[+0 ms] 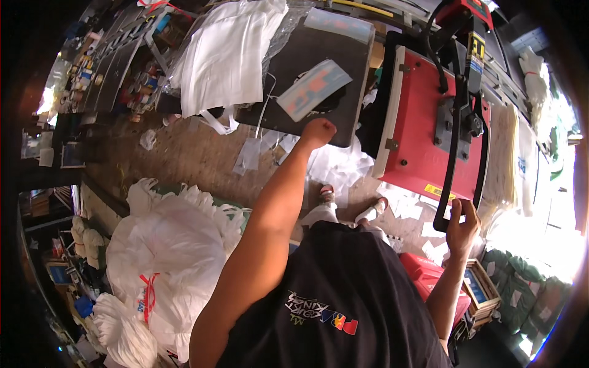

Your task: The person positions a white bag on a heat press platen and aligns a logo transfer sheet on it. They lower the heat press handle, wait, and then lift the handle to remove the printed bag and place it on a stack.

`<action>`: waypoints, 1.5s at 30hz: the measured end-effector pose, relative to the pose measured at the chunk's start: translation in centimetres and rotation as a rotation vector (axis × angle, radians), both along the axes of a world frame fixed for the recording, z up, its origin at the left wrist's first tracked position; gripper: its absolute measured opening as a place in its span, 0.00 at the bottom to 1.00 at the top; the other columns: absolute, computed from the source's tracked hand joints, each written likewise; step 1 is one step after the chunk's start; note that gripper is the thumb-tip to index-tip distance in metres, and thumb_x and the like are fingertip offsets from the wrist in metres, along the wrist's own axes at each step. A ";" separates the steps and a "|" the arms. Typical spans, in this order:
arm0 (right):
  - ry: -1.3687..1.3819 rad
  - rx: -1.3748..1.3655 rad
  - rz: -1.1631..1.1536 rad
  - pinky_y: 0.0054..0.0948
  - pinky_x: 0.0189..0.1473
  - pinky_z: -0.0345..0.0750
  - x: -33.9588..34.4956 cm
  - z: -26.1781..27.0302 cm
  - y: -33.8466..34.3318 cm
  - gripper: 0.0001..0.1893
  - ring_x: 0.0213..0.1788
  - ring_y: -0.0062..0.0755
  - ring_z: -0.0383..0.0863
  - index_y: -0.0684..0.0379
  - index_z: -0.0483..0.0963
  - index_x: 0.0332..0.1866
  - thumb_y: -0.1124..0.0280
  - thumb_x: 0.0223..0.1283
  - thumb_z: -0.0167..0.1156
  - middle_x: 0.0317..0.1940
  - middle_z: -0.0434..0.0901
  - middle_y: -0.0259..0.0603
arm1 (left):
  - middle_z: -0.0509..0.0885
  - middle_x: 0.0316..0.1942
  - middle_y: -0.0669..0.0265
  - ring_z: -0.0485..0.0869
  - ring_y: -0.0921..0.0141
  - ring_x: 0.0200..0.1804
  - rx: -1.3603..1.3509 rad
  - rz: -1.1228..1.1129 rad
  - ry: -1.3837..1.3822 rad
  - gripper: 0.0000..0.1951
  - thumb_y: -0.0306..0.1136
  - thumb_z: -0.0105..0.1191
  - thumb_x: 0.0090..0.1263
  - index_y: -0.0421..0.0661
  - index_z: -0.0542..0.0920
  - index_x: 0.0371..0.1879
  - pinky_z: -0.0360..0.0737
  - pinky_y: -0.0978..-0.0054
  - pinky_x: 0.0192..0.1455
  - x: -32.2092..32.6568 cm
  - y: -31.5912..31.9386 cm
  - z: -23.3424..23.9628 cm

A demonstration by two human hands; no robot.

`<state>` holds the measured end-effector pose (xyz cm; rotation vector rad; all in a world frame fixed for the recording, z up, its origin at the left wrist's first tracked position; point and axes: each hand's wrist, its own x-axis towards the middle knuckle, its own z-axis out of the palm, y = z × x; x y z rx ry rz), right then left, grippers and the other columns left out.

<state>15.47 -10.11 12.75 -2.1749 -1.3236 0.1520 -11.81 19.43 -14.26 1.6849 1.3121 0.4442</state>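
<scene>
My right hand [464, 226] grips the end of the black handle [453, 152] of a heat press, whose red upper platen [416, 147] carries a caution label. At the near edge of a dark board [294, 50], my left hand [318, 132] is curled into a fist, and I see nothing in it. Just beyond that fist, a transfer sheet [315, 89] with a faint orange and blue print lies at a slant on a dark round shape. Another printed sheet [340, 25] rests at the board's far end. White fabric bags [225, 64] are stacked on its left.
Paper scraps [340, 161] litter the floor around my feet. A large white plastic bag [170, 257] stands at lower left. Thread spools [147, 85] lie at upper left. Near my right arm are a red case [425, 271], wooden frames [481, 285] and green bundles [520, 285].
</scene>
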 end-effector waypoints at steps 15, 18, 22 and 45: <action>0.006 -0.034 -0.002 0.34 0.37 0.74 0.4 -0.3 -0.3 0.11 0.30 0.38 0.80 0.64 0.79 0.38 0.66 0.71 0.59 0.28 0.80 0.44 | 0.88 0.32 0.57 0.87 0.60 0.38 -0.016 -0.066 0.204 0.17 0.47 0.63 0.62 0.43 0.87 0.33 0.81 0.64 0.45 0.5 1.0 0.4; 0.016 -0.039 -0.008 0.35 0.37 0.74 0.3 -0.2 -0.3 0.11 0.30 0.39 0.80 0.64 0.79 0.38 0.66 0.71 0.59 0.28 0.80 0.45 | 0.88 0.31 0.56 0.87 0.57 0.38 0.039 -0.014 0.200 0.17 0.48 0.62 0.62 0.43 0.86 0.31 0.81 0.62 0.46 0.9 0.7 0.3; 0.016 -0.013 -0.031 0.34 0.36 0.74 0.4 -0.4 -0.5 0.10 0.29 0.37 0.80 0.64 0.79 0.37 0.67 0.70 0.60 0.26 0.80 0.44 | 0.88 0.34 0.53 0.86 0.53 0.43 -0.005 -0.078 0.237 0.17 0.48 0.62 0.61 0.44 0.87 0.31 0.81 0.59 0.49 1.3 1.2 0.3; -0.051 0.106 -0.007 0.41 0.32 0.79 1.6 0.2 -1.5 0.11 0.31 0.44 0.84 0.56 0.78 0.30 0.60 0.59 0.67 0.26 0.81 0.39 | 0.87 0.38 0.61 0.84 0.69 0.42 0.090 -0.152 -0.036 0.13 0.38 0.61 0.71 0.40 0.83 0.43 0.80 0.69 0.51 -2.6 1.8 -4.3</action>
